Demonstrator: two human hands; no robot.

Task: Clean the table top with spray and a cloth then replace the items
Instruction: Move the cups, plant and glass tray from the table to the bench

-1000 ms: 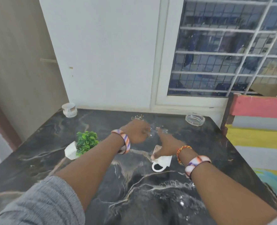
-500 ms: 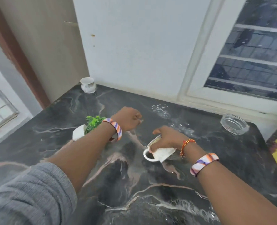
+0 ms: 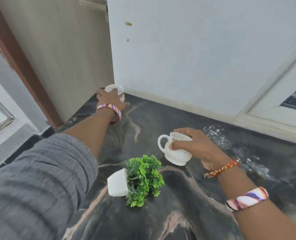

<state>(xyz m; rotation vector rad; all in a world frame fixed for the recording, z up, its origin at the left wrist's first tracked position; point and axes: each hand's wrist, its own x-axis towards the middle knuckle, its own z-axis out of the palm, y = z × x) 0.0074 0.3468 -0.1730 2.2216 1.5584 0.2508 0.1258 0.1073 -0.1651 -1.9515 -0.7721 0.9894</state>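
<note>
Bench point(image 3: 169, 118): I see glossy black marble, pale veins, wet droplets beyond my right hand point(image 3: 198, 149).
Right hand: wrapped round a tilted white cup point(image 3: 175, 154).
Left hand point(image 3: 111, 98): closed on a white jar point(image 3: 116, 90) in the corner.
Plant point(image 3: 136, 181): toppled between my arms.

Black marble-veined table point(image 3: 187, 220), white cup point(image 3: 175, 155), white pot point(image 3: 117, 182) of green leaves point(image 3: 143, 177), grey sleeve point(image 3: 39, 179)

The left hand point(image 3: 111, 98), which a second ago was a fist near the middle of the surface point(image 3: 187, 213), now reaches to the far left corner and closes around the small white cup point(image 3: 115, 90) there. The right hand point(image 3: 195, 148) now grips the white mug point(image 3: 175, 151) by its rim and holds it tilted, further from the scattered bits.
</note>
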